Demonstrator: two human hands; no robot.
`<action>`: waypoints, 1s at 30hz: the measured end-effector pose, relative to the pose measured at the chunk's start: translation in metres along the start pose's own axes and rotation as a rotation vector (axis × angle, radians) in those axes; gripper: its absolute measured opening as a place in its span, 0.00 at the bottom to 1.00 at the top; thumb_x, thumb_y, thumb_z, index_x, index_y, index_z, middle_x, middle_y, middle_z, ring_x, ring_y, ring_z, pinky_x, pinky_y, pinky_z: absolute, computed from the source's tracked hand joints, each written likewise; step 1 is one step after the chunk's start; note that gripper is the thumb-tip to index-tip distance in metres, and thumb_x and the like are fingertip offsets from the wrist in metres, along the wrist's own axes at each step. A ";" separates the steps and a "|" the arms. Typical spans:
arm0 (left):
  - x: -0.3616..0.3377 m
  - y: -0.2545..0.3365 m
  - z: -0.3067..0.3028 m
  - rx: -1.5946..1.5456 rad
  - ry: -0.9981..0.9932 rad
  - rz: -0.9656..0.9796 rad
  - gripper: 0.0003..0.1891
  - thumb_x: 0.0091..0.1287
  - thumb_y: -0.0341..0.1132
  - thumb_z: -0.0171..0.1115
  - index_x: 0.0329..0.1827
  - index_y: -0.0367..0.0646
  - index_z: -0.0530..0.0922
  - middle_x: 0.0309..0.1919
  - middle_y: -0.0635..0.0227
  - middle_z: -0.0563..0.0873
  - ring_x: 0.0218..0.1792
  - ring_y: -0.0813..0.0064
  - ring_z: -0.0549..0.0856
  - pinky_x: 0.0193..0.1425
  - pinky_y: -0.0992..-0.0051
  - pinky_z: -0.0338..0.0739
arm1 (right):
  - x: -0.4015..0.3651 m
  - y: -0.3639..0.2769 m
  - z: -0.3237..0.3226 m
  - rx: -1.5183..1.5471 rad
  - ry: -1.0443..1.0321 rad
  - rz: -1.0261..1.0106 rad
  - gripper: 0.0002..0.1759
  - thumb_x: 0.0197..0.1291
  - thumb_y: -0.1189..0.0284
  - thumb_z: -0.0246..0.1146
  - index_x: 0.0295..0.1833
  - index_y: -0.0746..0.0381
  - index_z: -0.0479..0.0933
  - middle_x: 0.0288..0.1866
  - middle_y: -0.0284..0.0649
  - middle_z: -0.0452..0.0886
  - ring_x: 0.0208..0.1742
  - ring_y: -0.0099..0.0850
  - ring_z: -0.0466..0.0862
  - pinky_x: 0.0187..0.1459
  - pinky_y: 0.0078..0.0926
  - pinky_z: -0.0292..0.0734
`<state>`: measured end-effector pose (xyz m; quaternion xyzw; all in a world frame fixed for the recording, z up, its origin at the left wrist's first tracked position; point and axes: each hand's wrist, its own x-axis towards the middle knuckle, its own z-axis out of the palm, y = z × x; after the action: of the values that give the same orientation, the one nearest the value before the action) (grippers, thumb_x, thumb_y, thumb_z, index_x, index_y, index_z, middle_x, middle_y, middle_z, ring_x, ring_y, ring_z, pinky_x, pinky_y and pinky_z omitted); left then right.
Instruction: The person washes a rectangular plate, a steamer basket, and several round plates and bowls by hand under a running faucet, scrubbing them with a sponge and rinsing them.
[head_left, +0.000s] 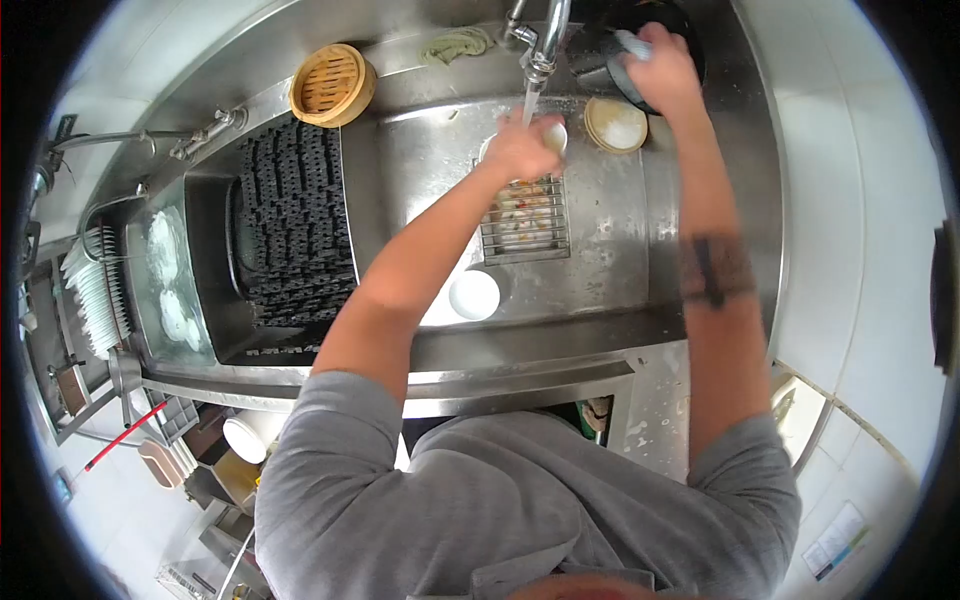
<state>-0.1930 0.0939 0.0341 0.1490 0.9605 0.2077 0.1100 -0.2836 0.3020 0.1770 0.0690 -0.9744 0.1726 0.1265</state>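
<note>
Left hand (pixel 518 150) is holding a small white cup (pixel 553 136) under the tap (pixel 540 55) stream, grip closing around it so water is flushing it over the steel sink (pixel 420 160). Right hand (pixel 662 68) is reaching to 1 o'clock into a dark round pot (pixel 610 18), grip wrapping a pale pad (pixel 632 44), likely for scrubbing; exact item unclear. Stacked round saucers (pixel 615 125) are sitting at the cup's 3 o'clock, within reach. Slotted metal grate (pixel 525 225) is catching scraps at 6 o'clock. Woven bamboo steamer (pixel 332 85) is resting at 10 o'clock.
</note>
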 end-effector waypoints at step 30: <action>-0.178 -0.044 -0.075 -2.206 0.267 -0.481 0.19 0.76 0.47 0.55 0.55 0.40 0.79 0.48 0.57 0.87 0.48 0.55 0.88 0.53 0.55 0.85 | -0.201 -0.180 0.082 0.523 -0.069 0.069 0.33 0.57 0.63 0.75 0.66 0.62 0.73 0.58 0.54 0.81 0.60 0.55 0.81 0.61 0.47 0.77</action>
<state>-0.0583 -0.0312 0.1081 -0.2405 0.2615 0.9277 0.1150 -0.0774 0.1233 0.1057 0.0722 -0.9021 0.4204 0.0652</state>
